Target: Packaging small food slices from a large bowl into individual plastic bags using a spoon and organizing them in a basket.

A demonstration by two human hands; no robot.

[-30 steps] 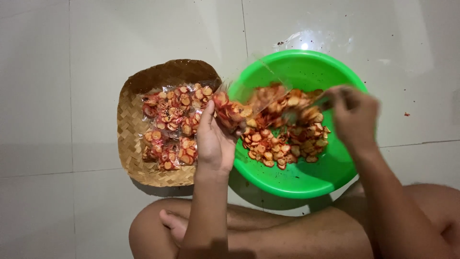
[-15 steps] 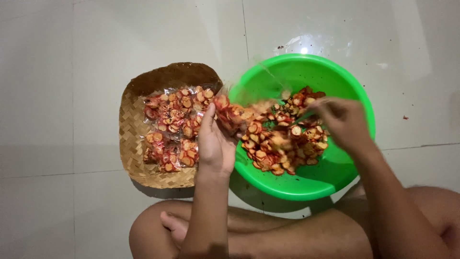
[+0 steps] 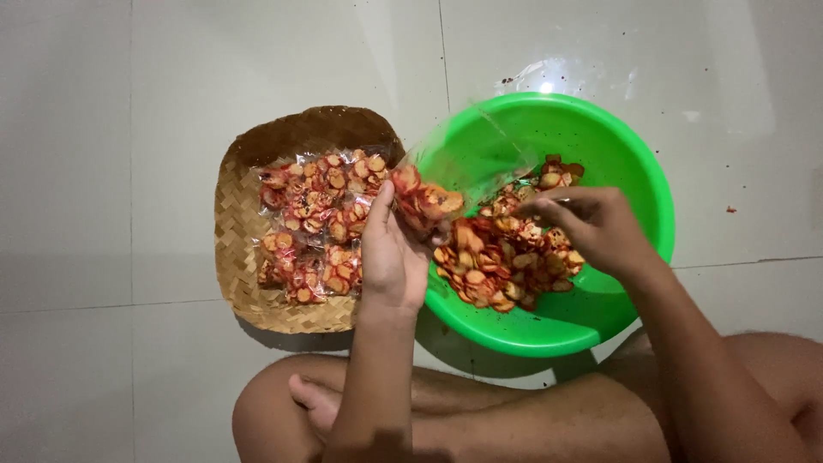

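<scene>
Holding clear snack bag (image 3: 426, 201), left hand (image 3: 390, 257), over green basin (image 3: 639, 171).

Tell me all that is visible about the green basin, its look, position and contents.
The green basin is round, glossy and looks plastic. It stands on the pale tiled floor, right of the woven tray, its near rim by the sitting person's legs. A heap of reddish-orange chips fills its lower left part. The right hand reaches into it.
</scene>
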